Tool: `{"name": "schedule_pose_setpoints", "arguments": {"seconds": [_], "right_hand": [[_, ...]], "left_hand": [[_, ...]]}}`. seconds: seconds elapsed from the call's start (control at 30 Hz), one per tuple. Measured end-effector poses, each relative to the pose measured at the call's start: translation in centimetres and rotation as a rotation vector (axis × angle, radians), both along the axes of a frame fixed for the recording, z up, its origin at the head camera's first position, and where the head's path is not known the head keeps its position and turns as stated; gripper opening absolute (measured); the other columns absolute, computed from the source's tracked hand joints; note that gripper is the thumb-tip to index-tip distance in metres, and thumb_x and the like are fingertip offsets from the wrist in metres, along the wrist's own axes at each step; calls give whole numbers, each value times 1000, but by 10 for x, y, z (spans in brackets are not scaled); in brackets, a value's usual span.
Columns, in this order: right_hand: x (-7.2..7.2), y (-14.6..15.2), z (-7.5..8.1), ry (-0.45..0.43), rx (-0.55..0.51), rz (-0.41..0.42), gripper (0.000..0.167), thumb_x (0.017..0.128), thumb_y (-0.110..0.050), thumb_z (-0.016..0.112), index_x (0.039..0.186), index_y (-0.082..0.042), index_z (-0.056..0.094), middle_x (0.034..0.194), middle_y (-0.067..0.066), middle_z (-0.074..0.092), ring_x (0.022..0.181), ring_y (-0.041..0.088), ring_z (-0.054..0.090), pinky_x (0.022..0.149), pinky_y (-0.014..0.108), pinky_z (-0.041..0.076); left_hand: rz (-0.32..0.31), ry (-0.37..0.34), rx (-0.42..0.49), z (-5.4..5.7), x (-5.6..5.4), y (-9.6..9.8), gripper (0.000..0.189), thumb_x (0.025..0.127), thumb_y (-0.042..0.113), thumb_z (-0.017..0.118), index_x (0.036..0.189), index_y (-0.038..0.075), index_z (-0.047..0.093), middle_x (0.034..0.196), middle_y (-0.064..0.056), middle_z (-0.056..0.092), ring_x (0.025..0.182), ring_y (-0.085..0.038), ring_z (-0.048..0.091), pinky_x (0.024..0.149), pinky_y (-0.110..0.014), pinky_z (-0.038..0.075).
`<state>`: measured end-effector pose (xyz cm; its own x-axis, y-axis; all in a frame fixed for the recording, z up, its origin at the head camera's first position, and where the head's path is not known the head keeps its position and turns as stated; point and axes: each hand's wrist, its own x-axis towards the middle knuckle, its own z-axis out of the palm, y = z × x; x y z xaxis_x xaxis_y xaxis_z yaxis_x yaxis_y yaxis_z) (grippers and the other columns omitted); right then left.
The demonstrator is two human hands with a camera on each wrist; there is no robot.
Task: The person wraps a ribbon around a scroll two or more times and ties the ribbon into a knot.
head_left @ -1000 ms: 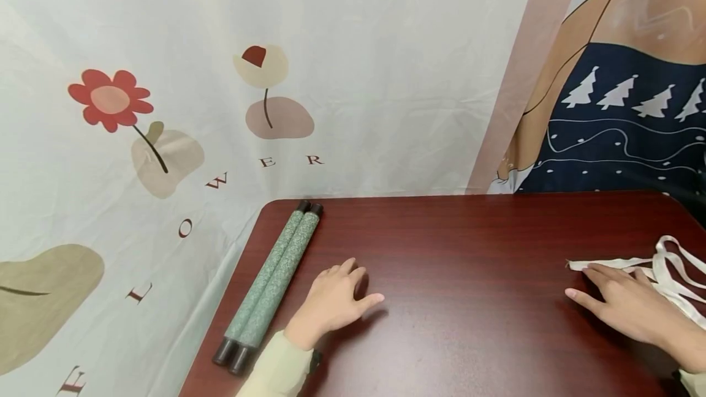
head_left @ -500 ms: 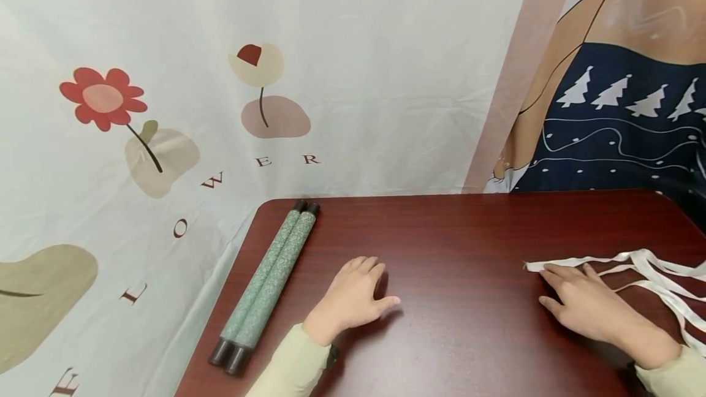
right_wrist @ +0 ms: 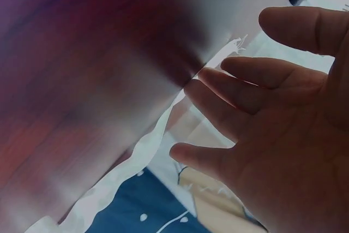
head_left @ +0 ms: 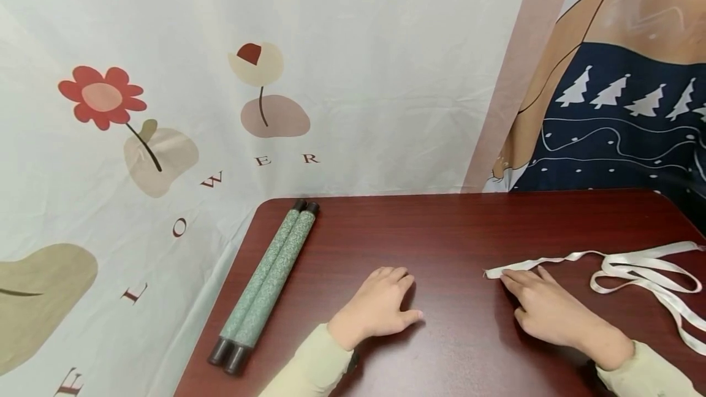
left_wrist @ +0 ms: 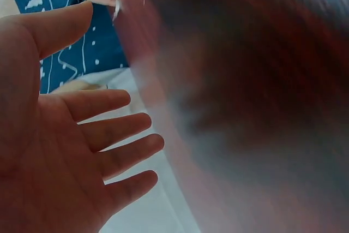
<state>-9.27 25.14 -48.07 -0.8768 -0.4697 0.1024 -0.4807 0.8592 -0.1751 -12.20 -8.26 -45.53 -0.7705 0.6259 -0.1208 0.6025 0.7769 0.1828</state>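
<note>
Ribbon (head_left: 626, 258) has slid leftward, touching right fingers (head_left: 520, 280) near its frayed end.

Narrow white ribbon (head_left: 634, 257) lies slack on the desk (head_left: 419, 225), frayed end inboard, twisted partway along, loose loops near the right edge.

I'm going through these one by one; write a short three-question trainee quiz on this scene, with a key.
1. Which hand touches the white ribbon: A) left, B) right, C) both?
2. True or false: the two green rods lie crossed over each other on the table.
3. What is the left hand holding?

Key:
1. B, the right hand.
2. False; they lie side by side.
3. Nothing.
</note>
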Motion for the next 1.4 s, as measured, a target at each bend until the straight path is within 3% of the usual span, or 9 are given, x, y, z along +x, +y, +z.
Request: {"name": "schedule_pose_setpoints", "arguments": {"seconds": [0.27,0.4,0.57,0.67,0.73,0.9,1.1,1.3,1.4], "right_hand": [[3,-23,6,-66,-25,34,50,76,-4,71,124,9,70,133,23,66,129,42,59,107,74,34],[4,-33,8,-95,-26,57,48,77,-5,71,123,9,71,133,23,66,129,43,59,107,74,35],[6,-46,10,-102,-27,86,46,78,-5,69,122,10,71,132,25,66,128,43,59,107,71,38],[6,-52,11,-80,-21,100,45,77,-5,69,120,11,71,129,25,67,125,43,61,105,67,41],[5,-57,13,-76,-19,108,45,77,-5,69,119,11,72,128,25,67,124,43,62,104,65,43],[5,-70,17,-110,-29,128,44,79,-5,68,120,11,71,130,27,67,124,43,62,104,63,45],[5,-78,21,-138,-44,149,46,79,-2,67,123,11,70,132,28,65,125,43,62,104,62,46],[1,-79,23,-171,-67,177,44,82,-3,70,124,9,71,132,26,66,124,42,63,103,63,47],[-4,-77,22,-114,-98,205,36,84,-2,72,119,6,73,125,20,70,117,36,67,97,58,52]], "left_hand": [[-60,4,-1,-6,7,23,73,98,56,66,151,8,55,165,-6,40,150,-26,40,121,-45,34],[-88,58,-6,-4,7,37,70,98,54,66,151,9,56,160,-3,46,146,-22,43,118,-42,37],[-157,198,-11,-2,2,50,43,104,36,64,139,11,66,135,2,63,120,-15,58,98,-30,50],[-178,299,-13,-2,-6,59,25,103,20,66,125,16,75,114,5,69,96,-12,60,76,-22,49],[-162,319,-9,-1,-13,64,21,101,15,66,118,19,79,104,7,71,87,-12,59,68,-21,46],[-25,177,12,-1,-23,76,16,101,17,67,104,22,82,94,6,71,83,-13,64,65,-28,53],[144,44,-32,-6,-26,87,17,98,33,75,87,20,71,85,3,66,82,-17,67,66,-35,54],[235,-15,-76,-4,-31,93,24,96,33,77,79,18,68,85,2,69,79,-19,70,63,-35,53],[243,-61,-83,-2,-33,93,28,97,30,75,73,20,67,83,5,69,75,-17,68,61,-34,52]]}}
